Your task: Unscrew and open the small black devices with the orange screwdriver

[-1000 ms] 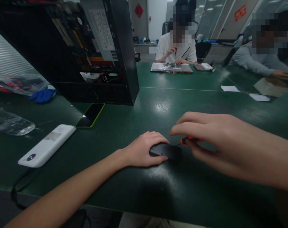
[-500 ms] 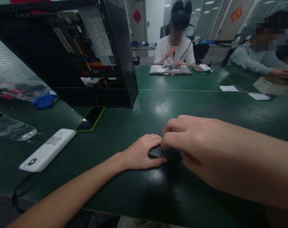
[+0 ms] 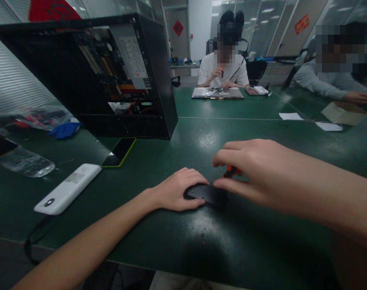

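Note:
A small black device, shaped like a computer mouse, lies on the green table. My left hand is closed round its left end, thumb along the near side and fingers over the far side. Just above the device's right end is my right hand, curled round a small orange and black tool, most of which the fingers and palm hide. The tool's tip cannot be made out.
An open black computer case stands at the back left. Nearer lie a green-edged phone, a white power bank, a plastic bottle and a blue glove. Two people sit across the table, one over a flat panel.
My right hand has lifted and drawn back slightly from the device, its fingers wider apart, and the orange tool now shows. The camera view has shifted a little.

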`<act>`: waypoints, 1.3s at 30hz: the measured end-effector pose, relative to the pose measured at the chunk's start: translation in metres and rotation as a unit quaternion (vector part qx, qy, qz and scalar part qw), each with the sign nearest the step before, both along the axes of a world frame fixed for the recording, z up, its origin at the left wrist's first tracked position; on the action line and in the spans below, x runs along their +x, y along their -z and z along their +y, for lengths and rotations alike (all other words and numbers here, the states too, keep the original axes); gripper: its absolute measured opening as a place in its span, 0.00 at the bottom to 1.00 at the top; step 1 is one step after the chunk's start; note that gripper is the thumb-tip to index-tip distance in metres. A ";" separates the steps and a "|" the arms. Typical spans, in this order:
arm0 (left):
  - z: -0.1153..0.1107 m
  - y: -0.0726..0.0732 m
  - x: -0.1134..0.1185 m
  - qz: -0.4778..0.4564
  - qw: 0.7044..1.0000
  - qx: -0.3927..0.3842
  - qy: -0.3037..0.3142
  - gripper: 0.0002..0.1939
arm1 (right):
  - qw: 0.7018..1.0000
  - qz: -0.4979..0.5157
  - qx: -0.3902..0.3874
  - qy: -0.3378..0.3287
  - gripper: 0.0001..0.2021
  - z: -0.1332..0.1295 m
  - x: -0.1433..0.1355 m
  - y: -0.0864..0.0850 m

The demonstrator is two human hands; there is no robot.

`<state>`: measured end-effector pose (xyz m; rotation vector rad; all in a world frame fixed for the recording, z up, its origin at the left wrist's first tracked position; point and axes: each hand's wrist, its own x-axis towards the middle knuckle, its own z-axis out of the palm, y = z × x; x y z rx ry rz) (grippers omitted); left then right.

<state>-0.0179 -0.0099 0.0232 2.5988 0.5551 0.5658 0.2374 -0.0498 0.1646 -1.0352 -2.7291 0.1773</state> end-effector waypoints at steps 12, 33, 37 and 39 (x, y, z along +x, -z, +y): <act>-0.001 0.001 0.000 -0.002 1.000 -0.010 -0.002 0.22 | 1.000 -0.001 0.015 0.007 0.05 0.003 0.000 0.003; -0.001 0.006 0.001 -0.018 1.000 -0.004 -0.002 0.21 | 0.999 -0.020 0.023 -0.015 0.05 -0.005 -0.003 -0.001; 0.000 0.007 0.001 -0.013 1.000 0.005 0.001 0.22 | 0.999 -0.021 0.017 -0.023 0.08 0.000 0.001 0.000; 0.000 0.007 0.000 -0.013 1.000 0.010 -0.003 0.22 | 0.999 -0.015 0.000 -0.045 0.11 0.000 0.003 0.000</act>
